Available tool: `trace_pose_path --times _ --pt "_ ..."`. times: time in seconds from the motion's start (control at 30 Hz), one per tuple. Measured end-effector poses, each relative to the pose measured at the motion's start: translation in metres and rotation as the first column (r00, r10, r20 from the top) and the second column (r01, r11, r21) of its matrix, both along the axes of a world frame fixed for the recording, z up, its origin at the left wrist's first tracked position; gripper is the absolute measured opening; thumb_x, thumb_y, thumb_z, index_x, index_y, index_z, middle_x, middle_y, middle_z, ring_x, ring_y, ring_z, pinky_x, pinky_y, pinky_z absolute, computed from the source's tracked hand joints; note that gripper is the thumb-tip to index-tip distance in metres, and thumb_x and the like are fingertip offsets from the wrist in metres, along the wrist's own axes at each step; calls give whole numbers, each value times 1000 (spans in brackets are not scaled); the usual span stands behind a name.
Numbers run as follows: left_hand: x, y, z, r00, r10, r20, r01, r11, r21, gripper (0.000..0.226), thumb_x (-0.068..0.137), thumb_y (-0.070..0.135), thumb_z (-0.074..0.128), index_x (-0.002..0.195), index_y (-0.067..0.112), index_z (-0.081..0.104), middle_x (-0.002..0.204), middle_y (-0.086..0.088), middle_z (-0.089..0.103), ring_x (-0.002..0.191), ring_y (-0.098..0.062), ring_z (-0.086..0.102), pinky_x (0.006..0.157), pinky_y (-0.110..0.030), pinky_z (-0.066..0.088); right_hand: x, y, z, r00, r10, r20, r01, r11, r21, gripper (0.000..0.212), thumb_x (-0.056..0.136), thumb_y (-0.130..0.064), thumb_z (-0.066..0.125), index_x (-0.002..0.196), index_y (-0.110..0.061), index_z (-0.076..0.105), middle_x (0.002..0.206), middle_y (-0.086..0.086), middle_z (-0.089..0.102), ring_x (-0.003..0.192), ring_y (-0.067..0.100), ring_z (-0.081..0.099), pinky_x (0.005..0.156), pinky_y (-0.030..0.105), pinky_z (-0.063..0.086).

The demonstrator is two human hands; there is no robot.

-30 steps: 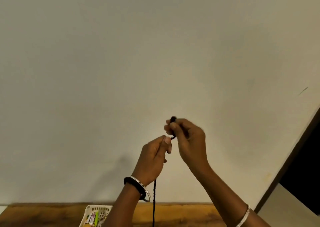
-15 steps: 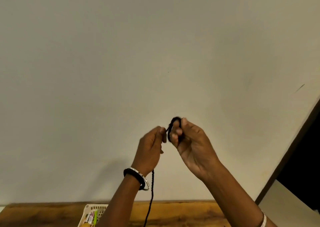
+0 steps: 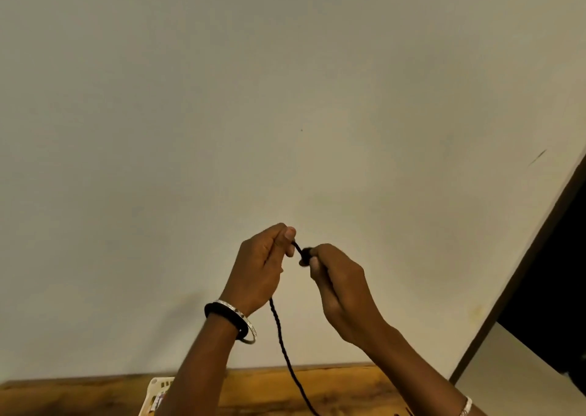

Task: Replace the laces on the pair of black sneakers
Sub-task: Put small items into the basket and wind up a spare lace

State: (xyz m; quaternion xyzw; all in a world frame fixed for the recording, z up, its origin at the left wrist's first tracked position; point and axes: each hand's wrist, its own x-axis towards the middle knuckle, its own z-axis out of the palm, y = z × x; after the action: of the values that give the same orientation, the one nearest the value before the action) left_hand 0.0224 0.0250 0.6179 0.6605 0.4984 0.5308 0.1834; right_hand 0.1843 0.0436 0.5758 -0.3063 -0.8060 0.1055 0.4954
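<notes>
Lace [image 3: 280, 330], black, twisted cord: one item, held up in the air in front of the wall [image 3: 285, 98], above the counter [image 3: 333, 387]. A short taut length spans the gap between the two hands. The long free part comes out below the left palm, hangs down past the counter's far edge and leaves the view at the bottom.

Left hand [image 3: 260, 266]: fingers curled, thumb and forefinger pinching the lace at the upper end of the taut length.

Right hand [image 3: 342, 285]: fingers curled, tips gripping a small dark bunch of the lace; whether the bunch is a knot or a coil cannot be told.

Hands: near each other, not touching, joined only by the lace.

Left wrist: black band [image 3: 222, 312] with a silver bangle [image 3: 249, 328] just beside it. Right wrist: pale bracelet [image 3: 465, 406], partly cut off by the frame edge.

Counter: wooden, brown, set against the wall.

Basket [image 3: 158, 387]: white, perforated plastic, on the counter at lower left, partly hidden by the left forearm; contents too small to identify.

Door frame [image 3: 539, 241]: dark, slanting along the right edge.
</notes>
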Motion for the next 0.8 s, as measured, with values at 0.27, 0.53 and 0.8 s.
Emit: trace_pose_path --times 0.27,0.53,0.8 --pt "17 7 -28 989 -75 128 90 990 -112 40 104 36 38 86 9 61 68 8 58 58 -8 52 55 -21 47 -12 -20 53 455 40 -890 -763 532 -367 28 99 -21 51 88 -6 71 73 5 53 68 18 52 70 27 52" --pt "32 -8 -33 988 -152 40 155 984 -92 41 99 45 36 74 18 55 65 1 56 58 -17 56 55 -14 44 -11 6 26 888 -49 -457 -52 977 -207 17 102 -9 56 114 -6 68 102 3 75 98 17 72 88 26 57" --pt "-13 -1 -12 1000 -29 -5 29 999 -28 42 100 41 38 70 17 52 62 12 54 61 -20 57 51 -10 39 4 -1 -21 997 30 73 -26 998 -60 18 107 -18 42 103 -18 60 94 -6 61 83 12 57 73 28 48"
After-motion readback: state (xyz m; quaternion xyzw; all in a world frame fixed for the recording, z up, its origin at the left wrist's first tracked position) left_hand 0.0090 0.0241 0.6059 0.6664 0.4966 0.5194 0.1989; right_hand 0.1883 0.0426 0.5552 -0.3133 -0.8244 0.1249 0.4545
